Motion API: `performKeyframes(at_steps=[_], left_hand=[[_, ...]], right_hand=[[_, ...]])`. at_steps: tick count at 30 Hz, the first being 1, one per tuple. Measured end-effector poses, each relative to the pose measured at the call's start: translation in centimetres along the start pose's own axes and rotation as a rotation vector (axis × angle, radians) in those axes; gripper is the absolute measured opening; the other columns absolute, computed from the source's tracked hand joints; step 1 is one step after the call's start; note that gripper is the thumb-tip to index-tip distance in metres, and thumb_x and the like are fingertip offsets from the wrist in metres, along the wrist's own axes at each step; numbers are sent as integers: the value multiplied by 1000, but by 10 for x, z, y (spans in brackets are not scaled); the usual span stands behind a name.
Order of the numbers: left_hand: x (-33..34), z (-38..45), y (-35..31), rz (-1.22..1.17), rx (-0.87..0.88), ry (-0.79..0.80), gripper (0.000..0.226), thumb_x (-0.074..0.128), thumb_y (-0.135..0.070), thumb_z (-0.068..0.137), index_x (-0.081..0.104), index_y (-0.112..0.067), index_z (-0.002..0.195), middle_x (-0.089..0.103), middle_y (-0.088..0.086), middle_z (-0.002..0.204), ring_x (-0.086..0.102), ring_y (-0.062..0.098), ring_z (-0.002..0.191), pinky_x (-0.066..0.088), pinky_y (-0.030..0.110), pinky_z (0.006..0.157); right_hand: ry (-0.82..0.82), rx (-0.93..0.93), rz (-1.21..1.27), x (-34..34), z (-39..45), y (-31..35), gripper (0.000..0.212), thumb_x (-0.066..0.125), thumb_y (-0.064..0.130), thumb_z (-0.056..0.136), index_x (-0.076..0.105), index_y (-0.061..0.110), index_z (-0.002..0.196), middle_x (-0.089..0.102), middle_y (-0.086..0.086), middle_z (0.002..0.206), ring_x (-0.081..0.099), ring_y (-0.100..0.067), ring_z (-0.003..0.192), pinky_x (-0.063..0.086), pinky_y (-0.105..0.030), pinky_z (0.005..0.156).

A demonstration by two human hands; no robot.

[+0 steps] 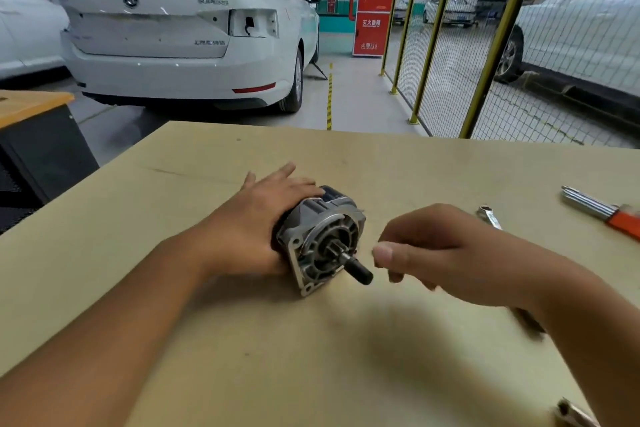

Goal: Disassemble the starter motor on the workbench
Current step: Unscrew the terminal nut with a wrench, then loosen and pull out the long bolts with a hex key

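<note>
The starter motor [322,239] lies on its side on the tan workbench [242,340]. Its silver flange and dark shaft [358,270] point toward me. My left hand [263,218] rests on the motor's body from the left, with the fingers stretched over the top. My right hand [443,253] hovers just right of the shaft tip, fingers curled and thumb against the forefinger. A dark blurred rod [530,324] shows below my right wrist. Whether the hand holds it is unclear.
A small silver wrench [490,217] and an orange-handled tool [602,211] lie at the right of the bench. Another metal tool [571,412] sits at the bottom right corner. Beyond the bench stand a dark cabinet [34,135], a white car [187,28] and a yellow mesh fence [433,38].
</note>
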State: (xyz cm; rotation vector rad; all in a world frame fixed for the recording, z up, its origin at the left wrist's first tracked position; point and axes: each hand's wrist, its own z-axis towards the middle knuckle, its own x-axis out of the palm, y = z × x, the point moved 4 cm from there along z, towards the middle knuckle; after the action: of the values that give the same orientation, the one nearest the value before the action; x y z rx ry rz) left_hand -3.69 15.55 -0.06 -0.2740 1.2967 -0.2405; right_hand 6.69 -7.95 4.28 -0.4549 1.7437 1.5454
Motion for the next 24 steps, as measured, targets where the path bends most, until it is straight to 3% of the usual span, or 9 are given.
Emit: performKeyframes(at_steps=[2,5,7,9,10,12,16,21,24], left_hand=[[3,6,-2,27,17,-18,92,75,-63,69,33,-51,150,40,-22,160,4,-9,155,-9,55,126],[-3,13,-3,7,49,-39,74,80,-44,77,43,-53,140,53,-21,147,37,-5,144,-7,53,126],[-5,18,-5,1,87,-69,64,83,-24,79,56,-42,134,61,-18,135,50,3,131,4,43,123],[-7,20,-8,70,156,-119,56,86,-12,77,66,-26,128,66,-11,122,60,15,115,25,25,111],[-7,20,-9,96,188,-138,53,87,-10,75,69,-21,124,65,-11,114,61,18,105,35,22,101],[-7,18,-13,110,232,-164,48,89,-7,74,71,-14,118,58,-13,108,62,20,96,43,28,92],[-4,14,-17,142,231,-266,37,82,-5,79,70,-6,114,65,1,107,63,27,94,49,42,89],[-3,5,-16,192,140,-374,34,65,-20,85,67,-1,112,65,12,103,60,30,93,47,37,84],[-1,5,-16,225,61,-416,46,53,-32,87,66,4,113,66,20,104,62,40,93,52,49,86]], right_hand=[[-69,43,167,-35,-13,-6,50,60,68,85,75,21,94,72,-7,81,57,-14,61,44,-26,54],[-387,140,130,-78,-23,-38,31,73,56,82,77,26,89,73,-7,76,58,-15,58,47,-30,55],[-591,227,58,-83,-26,-64,13,74,34,88,76,24,80,73,-2,71,61,-12,59,50,-37,62],[-656,291,-4,-73,-29,-82,15,73,25,90,74,23,75,73,2,69,64,-17,65,50,-34,64],[-644,309,-63,-68,-31,-87,15,74,25,89,74,25,74,72,5,68,65,-15,67,48,-30,63],[-575,310,-204,-63,-32,-93,11,75,32,86,72,31,76,70,12,71,64,-9,71,45,-27,61],[-407,355,-351,-63,-33,-99,13,80,45,76,72,35,81,69,16,75,61,-1,72,43,-23,60],[-255,341,-513,-58,-31,-103,15,85,42,75,73,33,79,68,16,77,59,3,72,37,-12,57],[-247,362,-537,-54,-28,-104,13,80,42,81,70,34,77,66,14,78,58,-2,72,42,-19,58]])
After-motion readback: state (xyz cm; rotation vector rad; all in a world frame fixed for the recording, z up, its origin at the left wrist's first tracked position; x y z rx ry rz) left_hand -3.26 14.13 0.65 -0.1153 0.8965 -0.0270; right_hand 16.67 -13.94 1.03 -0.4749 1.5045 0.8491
